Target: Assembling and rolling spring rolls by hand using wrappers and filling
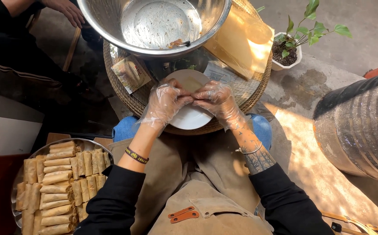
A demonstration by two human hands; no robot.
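Observation:
Both my hands wear clear plastic gloves and meet over a white plate (192, 117) on a round wicker table (249, 93). My left hand (165, 103) and my right hand (217, 101) pinch a small pale wrapper roll (192, 83) between their fingertips; most of the roll is hidden by the fingers. Just beyond the plate stands a large steel bowl (110, 19) with filling remnants and a utensil inside.
A round steel tray (19, 174) at lower left holds several finished rolls (58, 182). A stack of yellowish wrappers (241, 41) lies at the table's right. A packet (131, 73), a potted plant (291, 45), a dark barrel (363, 126) and another person's hand (67, 9) surround the table.

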